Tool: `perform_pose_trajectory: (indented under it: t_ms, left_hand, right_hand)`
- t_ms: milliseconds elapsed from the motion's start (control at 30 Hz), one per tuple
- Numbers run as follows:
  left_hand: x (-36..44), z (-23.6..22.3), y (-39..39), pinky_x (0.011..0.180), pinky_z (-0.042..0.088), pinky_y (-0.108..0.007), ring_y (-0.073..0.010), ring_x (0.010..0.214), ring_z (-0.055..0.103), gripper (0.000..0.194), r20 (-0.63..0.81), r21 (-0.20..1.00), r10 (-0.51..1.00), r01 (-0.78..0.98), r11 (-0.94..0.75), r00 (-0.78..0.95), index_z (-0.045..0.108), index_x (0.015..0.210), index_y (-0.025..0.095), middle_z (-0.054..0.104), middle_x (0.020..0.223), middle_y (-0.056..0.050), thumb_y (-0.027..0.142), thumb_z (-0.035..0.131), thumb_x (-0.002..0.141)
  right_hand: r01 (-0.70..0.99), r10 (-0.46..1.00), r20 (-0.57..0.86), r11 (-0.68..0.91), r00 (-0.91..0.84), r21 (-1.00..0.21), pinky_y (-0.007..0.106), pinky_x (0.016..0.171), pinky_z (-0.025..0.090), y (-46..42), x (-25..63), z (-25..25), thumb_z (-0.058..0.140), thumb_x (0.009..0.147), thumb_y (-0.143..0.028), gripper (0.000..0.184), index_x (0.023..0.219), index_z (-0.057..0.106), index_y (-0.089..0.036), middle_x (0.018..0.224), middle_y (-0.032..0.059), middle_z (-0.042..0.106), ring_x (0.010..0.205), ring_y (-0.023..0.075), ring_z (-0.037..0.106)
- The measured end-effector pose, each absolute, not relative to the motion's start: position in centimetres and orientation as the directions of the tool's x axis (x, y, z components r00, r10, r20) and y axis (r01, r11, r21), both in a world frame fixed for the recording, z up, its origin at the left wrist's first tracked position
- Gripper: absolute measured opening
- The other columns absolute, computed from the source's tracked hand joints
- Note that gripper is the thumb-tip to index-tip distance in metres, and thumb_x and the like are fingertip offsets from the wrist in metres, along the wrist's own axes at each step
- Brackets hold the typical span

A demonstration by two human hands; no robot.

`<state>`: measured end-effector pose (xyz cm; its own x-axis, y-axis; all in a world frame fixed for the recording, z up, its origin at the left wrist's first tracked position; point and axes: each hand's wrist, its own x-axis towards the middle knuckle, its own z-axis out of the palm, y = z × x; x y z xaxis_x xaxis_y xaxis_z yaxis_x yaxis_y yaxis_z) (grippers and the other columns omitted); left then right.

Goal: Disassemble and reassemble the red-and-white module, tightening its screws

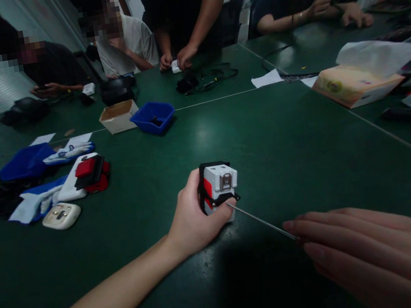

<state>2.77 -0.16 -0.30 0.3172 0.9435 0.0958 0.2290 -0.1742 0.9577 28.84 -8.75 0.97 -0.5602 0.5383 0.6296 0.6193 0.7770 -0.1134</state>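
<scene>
My left hand (196,216) is closed around a small white and red device with a black bracket (220,179), holding it at the middle of the green table. My right hand (378,246), at the lower right, pinches a thin metal rod (262,222) between its fingertips. The rod slants up to the left, and its far tip meets the device's lower edge beside my left thumb. Whatever handle the rod has is hidden by my right fingers, so I cannot tell which tool it is.
A blue bin (154,118) and a cardboard box (118,118) stand ahead. Left lie gloves (36,201), a red and black device (92,174) and a beige case (61,216). A tissue pack (359,83) is at right. Several people sit or stand across the green table (147,184).
</scene>
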Motion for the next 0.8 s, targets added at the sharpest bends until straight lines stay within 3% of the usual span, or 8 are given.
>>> perform_pose_trajectory:
  t_ms: [200,500,800]
  left_hand:
    - [2.9,-0.1,-0.2,0.081,0.058,-0.031,-0.0218,0.09,0.072,0.043,0.141,0.944,0.938,0.242,-0.224,0.316,0.056,0.122,0.018,0.072,0.105,-0.006,0.029,0.075,0.084]
    - [3.0,-0.2,-0.3,0.08,0.058,-0.033,-0.022,0.087,0.072,0.047,0.15,0.945,0.932,0.227,-0.233,0.331,0.055,0.124,0.018,0.073,0.103,-0.007,0.03,0.074,0.084]
    - [3.2,0.2,-0.3,0.076,0.057,-0.029,-0.0196,0.082,0.071,0.043,0.174,0.929,0.932,0.261,-0.263,0.318,0.057,0.12,0.017,0.073,0.097,-0.005,0.027,0.074,0.081]
  right_hand:
    - [0.499,0.404,0.643,0.866,-0.65,-0.039,0.028,0.076,0.063,-7.7,27.5,1.8,0.051,0.096,-0.011,0.025,0.11,0.07,-0.018,0.108,0.0103,0.079,0.095,0.0217,0.076]
    - [0.481,0.375,0.626,0.877,-0.684,-0.001,0.032,0.068,0.061,-7.3,26.6,2.1,0.044,0.097,-0.006,0.026,0.108,0.067,-0.012,0.102,0.0137,0.079,0.089,0.0235,0.076]
    - [0.523,0.392,0.58,0.849,-0.714,0.07,0.031,0.068,0.063,-7.3,26.6,3.0,0.049,0.104,-0.018,0.018,0.105,0.066,-0.013,0.1,0.0118,0.081,0.088,0.0228,0.079]
